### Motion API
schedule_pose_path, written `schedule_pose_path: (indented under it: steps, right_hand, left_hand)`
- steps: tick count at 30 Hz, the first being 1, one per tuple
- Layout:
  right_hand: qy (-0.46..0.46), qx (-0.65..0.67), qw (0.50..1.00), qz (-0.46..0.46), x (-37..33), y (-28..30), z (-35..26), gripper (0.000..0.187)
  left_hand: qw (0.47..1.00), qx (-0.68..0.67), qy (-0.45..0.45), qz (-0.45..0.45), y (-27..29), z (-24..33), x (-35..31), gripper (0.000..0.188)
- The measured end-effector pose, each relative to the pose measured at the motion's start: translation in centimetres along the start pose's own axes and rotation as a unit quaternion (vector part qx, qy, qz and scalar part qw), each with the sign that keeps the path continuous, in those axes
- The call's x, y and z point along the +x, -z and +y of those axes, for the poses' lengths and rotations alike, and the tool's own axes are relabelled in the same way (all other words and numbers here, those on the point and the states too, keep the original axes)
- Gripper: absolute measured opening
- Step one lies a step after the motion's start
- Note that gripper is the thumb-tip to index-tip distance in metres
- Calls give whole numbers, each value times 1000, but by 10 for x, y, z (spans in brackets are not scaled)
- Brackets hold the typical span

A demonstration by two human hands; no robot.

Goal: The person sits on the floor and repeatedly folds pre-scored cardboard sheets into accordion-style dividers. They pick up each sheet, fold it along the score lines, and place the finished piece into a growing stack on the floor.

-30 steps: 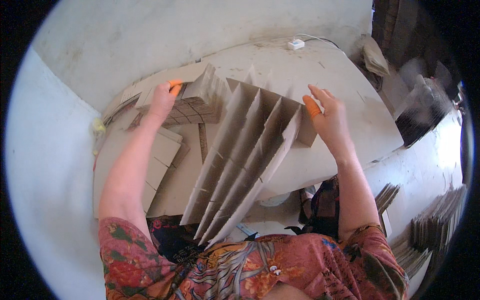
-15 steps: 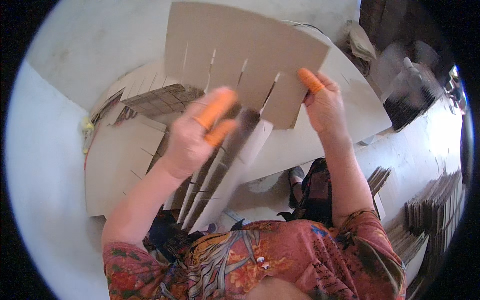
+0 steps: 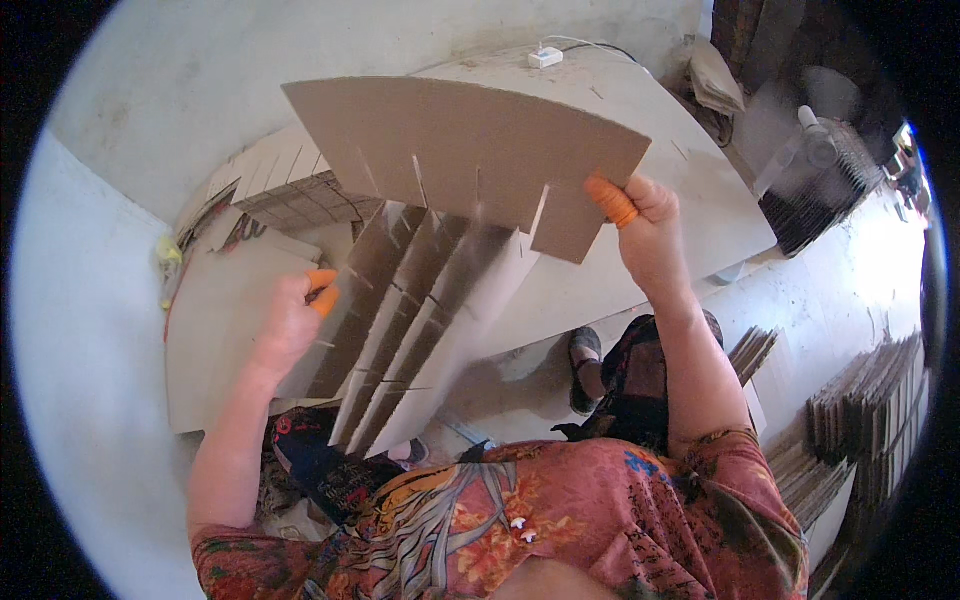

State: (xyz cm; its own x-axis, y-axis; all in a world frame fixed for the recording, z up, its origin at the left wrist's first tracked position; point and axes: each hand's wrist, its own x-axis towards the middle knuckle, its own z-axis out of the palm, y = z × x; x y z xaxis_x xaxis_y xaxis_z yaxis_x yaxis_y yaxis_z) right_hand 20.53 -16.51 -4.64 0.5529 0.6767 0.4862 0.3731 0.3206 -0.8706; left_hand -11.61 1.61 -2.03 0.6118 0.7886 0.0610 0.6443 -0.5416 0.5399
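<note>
Slotted cardboard sheet [image 3: 470,135] is up, and the left hand [image 3: 292,315] has moved away from it

The sheet stands across the far ends of some long cardboard strips [image 3: 430,345], in front of the person and over the near side of the counter [image 3: 700,225]. Its slots open at the bottom, close to the tops of the strips. I can't tell how deep the strips go into the slots.

The right hand [image 3: 650,225] has a closed grip on the sheet's right end, with the thumb in its orange cover [image 3: 612,202] on the front. Half a second ago, the left hand was in front of the sheet. Now it is lower and to the left, beside the leftmost strip. Its thumb and finger are bent close together there, but I can't tell if they pinch the strip. So it looks like the right hand alone is keeping the sheet up, while the left hand is free to help with the strips.

On the left of the counter sits a stack of slotted cardboard [image 3: 315,200]. At the back is a small white box [image 3: 545,58] with a cord. More cardboard pieces [image 3: 865,415] stand in bunches at the lower right.
</note>
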Motion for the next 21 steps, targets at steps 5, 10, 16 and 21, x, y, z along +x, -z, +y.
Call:
schedule_pose_path:
  steps: [5,10,16,21]
  right_hand:
    - [25,46,998,-16,-2,-3,5,17]
    - [2,46,999,-28,-8,5,12,18]
    - [0,1,999,-38,-15,4,15,17]
    - [3,-35,998,-43,-17,2,22,16]
  left_hand:
    - [1000,12,11,8,7,-2,1,22]
    - [991,107,-56,51,5,-10,3,21]
    - [989,140,-45,17,6,-7,1,21]
    - [985,170,-34,10,7,1,-1,22]
